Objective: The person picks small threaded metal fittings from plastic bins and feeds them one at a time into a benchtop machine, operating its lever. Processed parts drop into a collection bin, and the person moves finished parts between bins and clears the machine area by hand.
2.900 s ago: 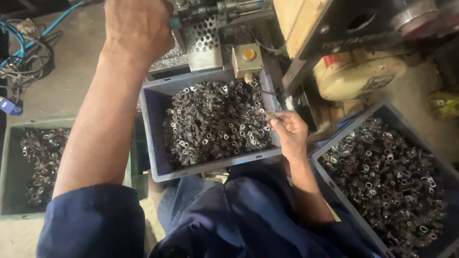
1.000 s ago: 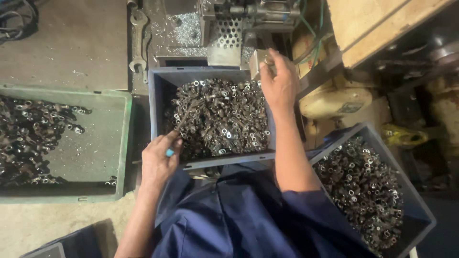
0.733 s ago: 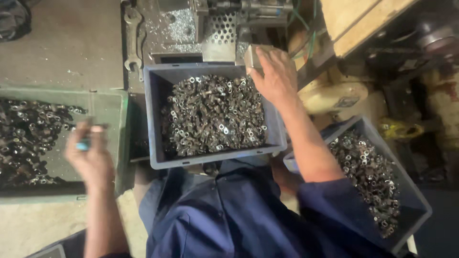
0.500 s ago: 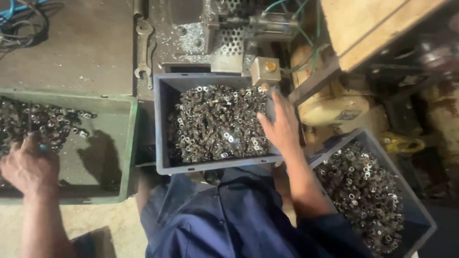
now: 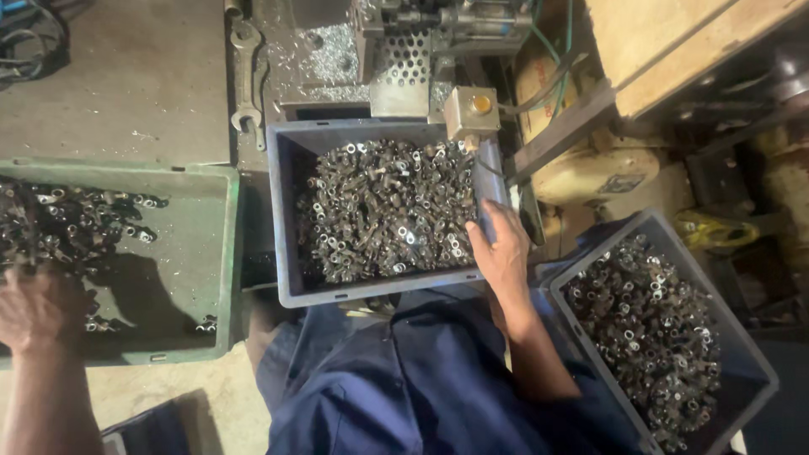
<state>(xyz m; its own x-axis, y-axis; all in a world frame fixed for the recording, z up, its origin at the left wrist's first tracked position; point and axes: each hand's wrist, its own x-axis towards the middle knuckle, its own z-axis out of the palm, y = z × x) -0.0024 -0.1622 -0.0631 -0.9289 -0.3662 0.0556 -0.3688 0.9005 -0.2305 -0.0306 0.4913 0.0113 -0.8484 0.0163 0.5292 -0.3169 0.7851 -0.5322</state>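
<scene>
Now, my left hand [image 5: 38, 307]: down in the green tray [image 5: 221, 253], blurry, grip unclear.
My right hand [image 5: 503, 250]: open, resting on the grey bin [image 5: 282, 253], steadying it by the metal bits [image 5: 388, 211].

Dim workshop light, flat and warm, strongest on concrete floor [image 5: 126, 93] at upper left; right side falls into deep shadow. Soft dark shadow pools inside green bin [image 5: 215, 253] beside left hand [image 5: 38, 307], which is motion-blurred. Small glints on metal parts in grey bin [image 5: 286, 211]. Right hand [image 5: 504, 253] fairly sharp. Wide-angle bending at frame edges, slight overall softness
</scene>
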